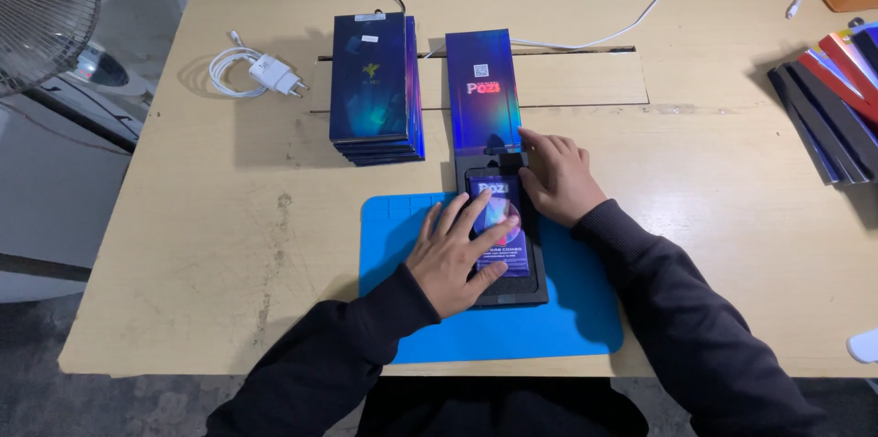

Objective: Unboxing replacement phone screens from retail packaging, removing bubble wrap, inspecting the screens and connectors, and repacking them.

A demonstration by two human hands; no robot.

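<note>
Under the left hand (455, 252): phone (501, 229), already seated face-up in black tray (538, 283) on blue mat (402, 245); fingers spread flat on its printed film. Right hand (555, 177), fingers together, presses the tray's top edge. Beyond the fingertips: tray lid (482, 90) open, box stack (375, 90), white charger (274, 74). Closing appears outstanding.

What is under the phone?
The phone sits in a black tray on a blue mat. The left hand covers part of it.
</note>
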